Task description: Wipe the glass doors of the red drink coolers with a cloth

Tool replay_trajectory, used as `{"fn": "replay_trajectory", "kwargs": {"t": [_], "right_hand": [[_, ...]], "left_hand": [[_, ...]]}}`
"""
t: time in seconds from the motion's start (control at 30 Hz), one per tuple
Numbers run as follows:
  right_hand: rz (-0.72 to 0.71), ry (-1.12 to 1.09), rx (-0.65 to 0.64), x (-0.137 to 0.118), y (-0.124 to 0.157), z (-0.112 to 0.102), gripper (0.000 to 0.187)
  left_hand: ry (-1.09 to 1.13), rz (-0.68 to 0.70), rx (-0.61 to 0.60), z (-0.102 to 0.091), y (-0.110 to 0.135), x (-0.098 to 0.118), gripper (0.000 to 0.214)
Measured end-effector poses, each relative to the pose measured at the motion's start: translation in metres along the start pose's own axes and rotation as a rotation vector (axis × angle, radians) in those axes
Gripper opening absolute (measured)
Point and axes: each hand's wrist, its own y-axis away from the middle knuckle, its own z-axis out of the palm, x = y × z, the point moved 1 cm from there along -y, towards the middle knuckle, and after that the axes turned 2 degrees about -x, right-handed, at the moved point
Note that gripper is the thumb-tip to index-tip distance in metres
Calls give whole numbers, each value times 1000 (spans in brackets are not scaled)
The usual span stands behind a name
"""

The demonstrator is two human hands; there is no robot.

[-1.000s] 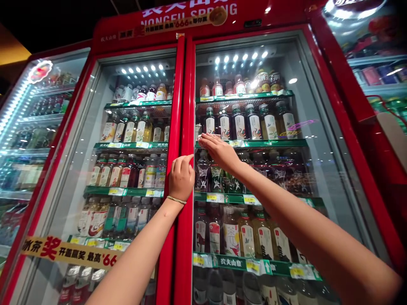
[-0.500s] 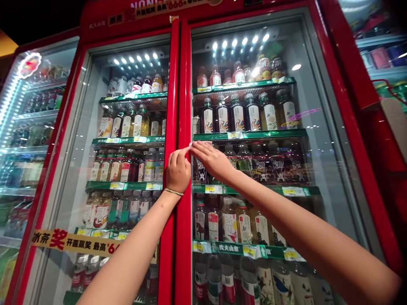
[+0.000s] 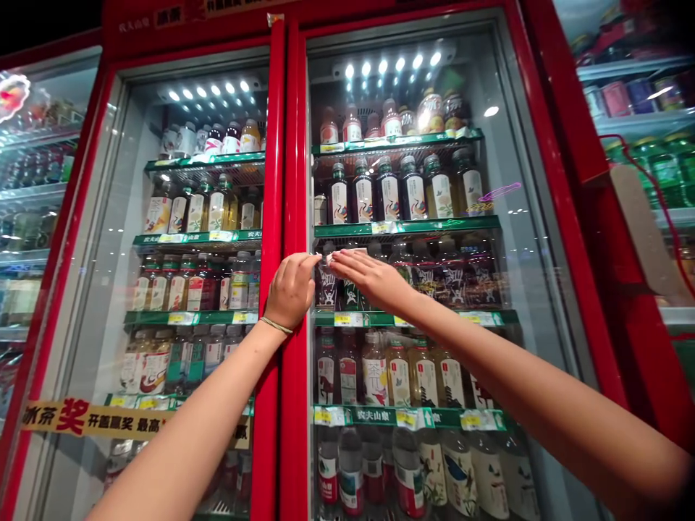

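Observation:
A red drinks fridge stands before me, its two glass doors closed. My left hand [image 3: 290, 289] lies on the red centre frame [image 3: 296, 420] with a thin band round the wrist. Its fingers are curled and the fingertips reach the left edge of the right door [image 3: 532, 239]. My right hand [image 3: 369, 278] is stretched flat against that door's glass, fingers pointing left towards the left hand. A small white bit [image 3: 329, 258] shows between the two sets of fingertips; I cannot make out what it is. Behind the glass stand dark bottles [image 3: 434, 275].
The left door [image 3: 103, 239] carries a yellow banner [image 3: 92, 418] low down. Green shelves [image 3: 407, 227] hold rows of bottled teas and juices. More lit coolers stand at the far left [image 3: 27, 195] and far right [image 3: 641, 101].
My right hand has slid down the glass from the upper shelf's edge to the dark-bottle row. Both hands' fingertips have come together at the right door's left edge. The view has tilted down.

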Motion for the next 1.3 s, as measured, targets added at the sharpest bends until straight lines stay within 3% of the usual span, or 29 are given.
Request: {"fn": "replay_trajectory", "kwargs": {"t": [0.17,0.37,0.5,0.67,0.8,0.87,0.97,1.17,1.3], "right_hand": [[199,48,112,24,15,-19,61],[86,27,26,33,51,-29,70],[275,75,162,53,71,-43,70],[204,80,58,64,83,-51,67],[439,144,184,72,96,-58,65],[405,142,172,73,104,-60,64],[233,129,56,79,114,-64,66],[475,204,180,98,131,-79,67],[339,137,149,104,146,-83,64]], "left_hand": [[-26,152,-111,-1,-5,4,48],[-54,75,-137,2,-16,24,47],[-42,33,-142,20,-31,52,45],[-22,-42,-125,46,-43,81,47],[-1,-79,-115,59,-46,96,48],[8,-103,-109,65,-49,102,49],[17,-122,-106,75,-55,110,51],[0,-138,-87,86,-55,117,52],[-35,-136,-125,85,-53,118,53]]}}
